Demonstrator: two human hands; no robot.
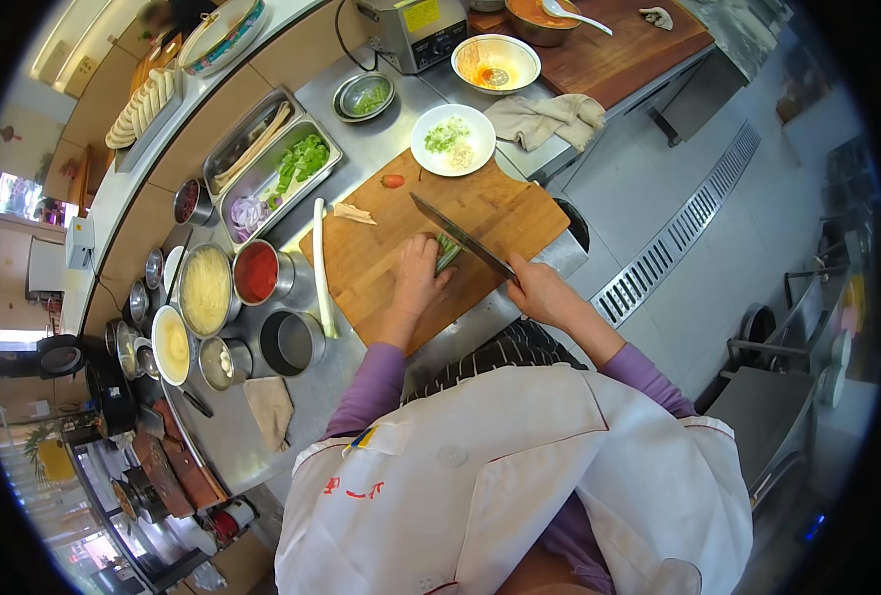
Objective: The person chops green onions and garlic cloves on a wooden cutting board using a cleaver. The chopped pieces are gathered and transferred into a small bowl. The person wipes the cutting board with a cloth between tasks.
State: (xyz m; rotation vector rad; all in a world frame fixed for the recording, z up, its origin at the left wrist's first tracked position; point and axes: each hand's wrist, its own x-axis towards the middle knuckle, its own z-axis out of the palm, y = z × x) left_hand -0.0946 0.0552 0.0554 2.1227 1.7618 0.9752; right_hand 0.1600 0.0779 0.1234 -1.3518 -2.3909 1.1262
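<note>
My right hand (543,291) grips the handle of a kitchen knife (459,232), its blade pointing up and left over the wooden cutting board (370,286). Beside the blade, my left hand (420,269) presses a small bundle of cut green vegetable (448,251) to the board. The fingers partly hide that bundle. On the board's far part lie a red piece of vegetable (392,181) and a pale, dry-looking piece (354,214). A white bowl (444,119) with chopped green and pale bits stands at the board's far edge. Along the left edge lies a long white stalk (323,268).
Left on the steel counter are a tray (226,202) of sliced vegetables, a pot of red sauce (262,274), an open dark-lined pot (289,342) and a bowl of yellow shreds (206,290). A cloth (545,120) and a stained bowl (495,64) sit beyond the board.
</note>
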